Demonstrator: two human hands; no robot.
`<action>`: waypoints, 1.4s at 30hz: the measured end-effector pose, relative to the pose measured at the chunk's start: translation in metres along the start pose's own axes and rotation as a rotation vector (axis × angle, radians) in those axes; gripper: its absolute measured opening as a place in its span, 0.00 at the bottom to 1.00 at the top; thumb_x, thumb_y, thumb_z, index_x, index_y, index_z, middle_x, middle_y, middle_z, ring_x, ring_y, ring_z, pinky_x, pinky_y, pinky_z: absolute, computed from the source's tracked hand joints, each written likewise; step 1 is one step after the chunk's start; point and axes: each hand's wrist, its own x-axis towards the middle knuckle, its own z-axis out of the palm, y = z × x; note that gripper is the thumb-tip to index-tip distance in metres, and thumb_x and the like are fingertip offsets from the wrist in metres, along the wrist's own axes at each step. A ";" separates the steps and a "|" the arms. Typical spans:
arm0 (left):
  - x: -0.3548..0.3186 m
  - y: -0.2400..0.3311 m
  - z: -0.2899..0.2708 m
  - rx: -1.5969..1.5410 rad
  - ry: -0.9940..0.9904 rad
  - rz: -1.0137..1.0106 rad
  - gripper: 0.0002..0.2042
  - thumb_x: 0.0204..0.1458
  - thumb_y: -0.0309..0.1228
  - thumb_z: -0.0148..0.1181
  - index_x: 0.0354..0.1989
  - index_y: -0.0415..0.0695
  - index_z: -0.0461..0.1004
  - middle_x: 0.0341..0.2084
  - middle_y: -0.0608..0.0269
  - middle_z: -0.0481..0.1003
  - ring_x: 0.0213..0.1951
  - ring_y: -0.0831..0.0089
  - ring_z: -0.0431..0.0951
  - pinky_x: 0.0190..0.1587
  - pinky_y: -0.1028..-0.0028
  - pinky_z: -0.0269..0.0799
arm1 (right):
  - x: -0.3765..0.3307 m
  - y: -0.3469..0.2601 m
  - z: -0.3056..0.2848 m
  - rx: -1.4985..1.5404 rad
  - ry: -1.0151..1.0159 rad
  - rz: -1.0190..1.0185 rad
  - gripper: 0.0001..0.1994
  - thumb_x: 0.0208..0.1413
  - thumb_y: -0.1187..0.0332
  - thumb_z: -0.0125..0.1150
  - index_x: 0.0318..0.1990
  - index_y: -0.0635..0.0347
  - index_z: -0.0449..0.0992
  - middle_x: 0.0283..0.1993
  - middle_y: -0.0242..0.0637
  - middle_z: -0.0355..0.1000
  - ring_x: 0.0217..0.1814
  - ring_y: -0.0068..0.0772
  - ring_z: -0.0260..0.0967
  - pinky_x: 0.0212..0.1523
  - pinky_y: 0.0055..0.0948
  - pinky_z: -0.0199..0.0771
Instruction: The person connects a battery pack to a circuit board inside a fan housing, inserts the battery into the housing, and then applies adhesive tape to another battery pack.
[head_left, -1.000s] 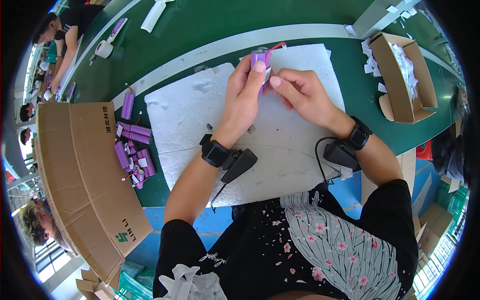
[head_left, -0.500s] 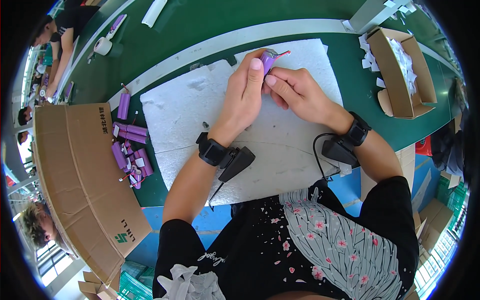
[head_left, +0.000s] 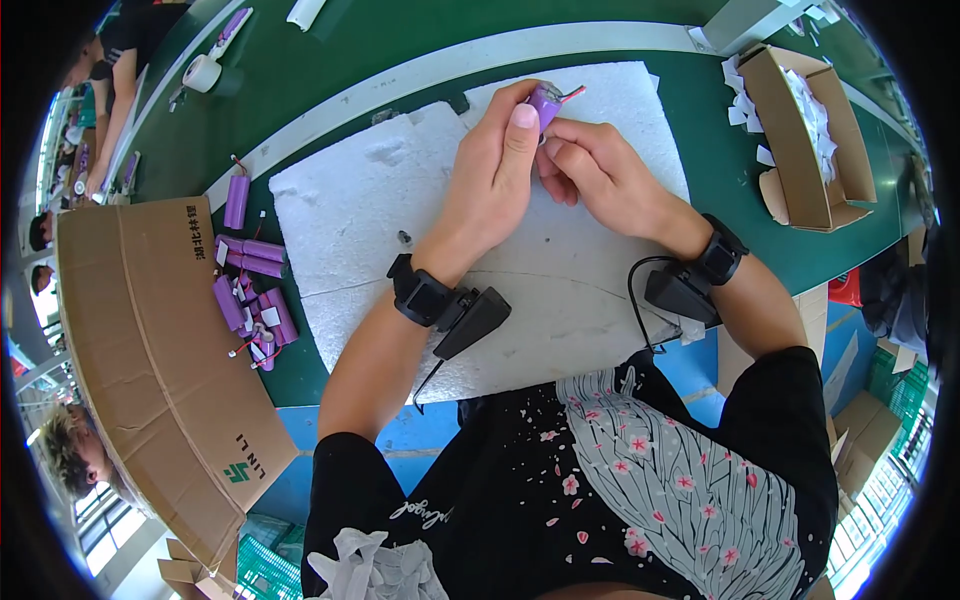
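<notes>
A purple battery pack [head_left: 545, 104] with red wire leads at its far end is held over the white foam sheet [head_left: 400, 200]. My left hand [head_left: 497, 165] is closed round it, the thumb lying along its near side. Close beside it, my right hand [head_left: 610, 185] is curled, thumb and forefinger pinched together at the pack's near end. Whatever lies between those right fingertips is hidden. Both wrists carry black straps with small dark boxes.
Several purple battery packs [head_left: 255, 255] lie left of the foam, beside a large cardboard box [head_left: 160, 370]. An open carton [head_left: 800, 190] of white paper pieces stands at the right. A white tape roll [head_left: 202, 74] sits at the far left, where another person works.
The pack's far end has turned slightly toward the right and its wires look shorter in view. Both hands stay together, and the whole view has shifted a little.
</notes>
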 end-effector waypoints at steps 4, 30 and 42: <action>0.001 -0.001 -0.002 0.017 0.014 0.013 0.24 0.63 0.45 0.33 0.50 0.35 0.64 0.29 0.57 0.72 0.29 0.74 0.73 0.34 0.74 0.69 | 0.001 -0.003 -0.002 0.057 -0.018 0.068 0.13 0.60 0.66 0.39 0.28 0.65 0.65 0.20 0.33 0.63 0.22 0.22 0.59 0.24 0.22 0.61; 0.001 -0.007 -0.002 0.120 0.026 0.165 0.22 0.59 0.42 0.46 0.52 0.33 0.63 0.40 0.47 0.71 0.40 0.59 0.73 0.44 0.68 0.68 | 0.000 0.002 -0.004 0.120 0.040 0.017 0.11 0.60 0.68 0.45 0.31 0.64 0.71 0.20 0.29 0.64 0.20 0.17 0.58 0.20 0.19 0.57; 0.003 0.000 -0.006 -0.134 0.164 -0.003 0.20 0.62 0.42 0.40 0.51 0.38 0.64 0.30 0.62 0.70 0.27 0.78 0.69 0.29 0.78 0.66 | 0.003 0.004 -0.006 0.019 0.087 0.015 0.09 0.55 0.73 0.47 0.25 0.66 0.70 0.21 0.30 0.66 0.19 0.16 0.58 0.19 0.17 0.56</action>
